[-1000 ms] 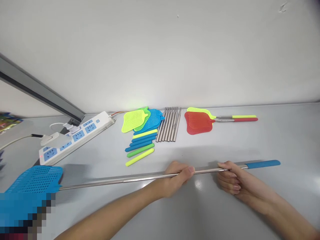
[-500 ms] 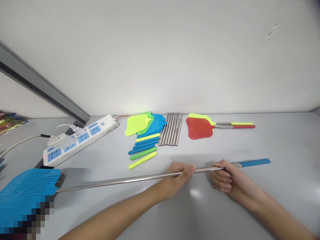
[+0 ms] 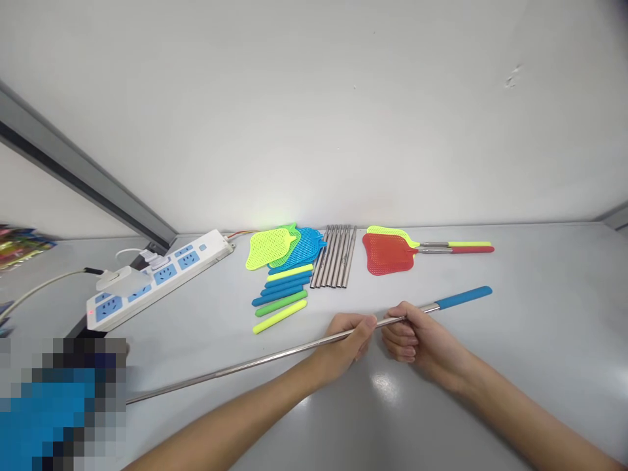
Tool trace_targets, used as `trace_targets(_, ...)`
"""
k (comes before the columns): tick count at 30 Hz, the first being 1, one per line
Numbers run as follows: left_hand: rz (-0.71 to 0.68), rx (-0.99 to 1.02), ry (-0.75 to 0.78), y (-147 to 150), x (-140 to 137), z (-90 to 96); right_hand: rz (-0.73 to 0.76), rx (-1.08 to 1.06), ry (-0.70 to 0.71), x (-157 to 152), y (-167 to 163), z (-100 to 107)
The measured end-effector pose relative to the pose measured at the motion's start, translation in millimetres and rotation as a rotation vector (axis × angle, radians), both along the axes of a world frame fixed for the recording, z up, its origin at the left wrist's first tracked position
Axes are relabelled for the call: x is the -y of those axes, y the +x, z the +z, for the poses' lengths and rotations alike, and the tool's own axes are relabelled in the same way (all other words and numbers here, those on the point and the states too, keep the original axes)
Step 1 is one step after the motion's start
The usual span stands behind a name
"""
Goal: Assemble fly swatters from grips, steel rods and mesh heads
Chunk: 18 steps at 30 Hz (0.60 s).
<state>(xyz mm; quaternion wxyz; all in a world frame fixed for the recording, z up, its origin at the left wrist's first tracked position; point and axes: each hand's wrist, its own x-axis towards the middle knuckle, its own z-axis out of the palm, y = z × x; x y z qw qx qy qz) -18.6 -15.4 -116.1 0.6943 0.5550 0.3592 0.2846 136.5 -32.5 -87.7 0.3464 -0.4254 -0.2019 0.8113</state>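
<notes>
A fly swatter [image 3: 275, 357] with a long telescopic metal rod and a blue grip slants across the front of the table, its blue head blurred out by coarse blocks at the lower left. My left hand [image 3: 349, 343] is closed round the middle of the rod, thumb on top. Closer to the blue grip, my right hand [image 3: 409, 332] pinches the rod between thumb and curled fingers. Behind the hands lie several metal rods [image 3: 334, 256] side by side. Left of them are loose green [image 3: 271, 248] and blue swatter heads [image 3: 305, 245], with several coloured grips [image 3: 282, 294] below.
A red swatter [image 3: 390, 254] and a yellow swatter [image 3: 471, 244] lie with short rods at the right rear. A white power strip [image 3: 161, 278] with plugs and cables stands at left. Shiny packets [image 3: 22, 245] sit at the far left edge. A pale wall [image 3: 343, 131] closes the back.
My right hand has moved left, nearer my left hand, and the blue grip came with it. The rod tilts more, its head end lower, and less of its length shows between the hands.
</notes>
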Motion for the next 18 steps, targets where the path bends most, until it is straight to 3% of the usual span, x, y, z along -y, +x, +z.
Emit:
trace_targets(9, -0.056, -0.030, 0.007, 1.4, -1.0, 2.8, -0.034, -0.037, 0.022, 4.3, 1.7, -6.3)
trace_targets(18, -0.049, 0.037, -0.104, 1.6, -3.0, 4.8, -0.055, 0.065, 0.039, 5.5, 3.4, -4.9)
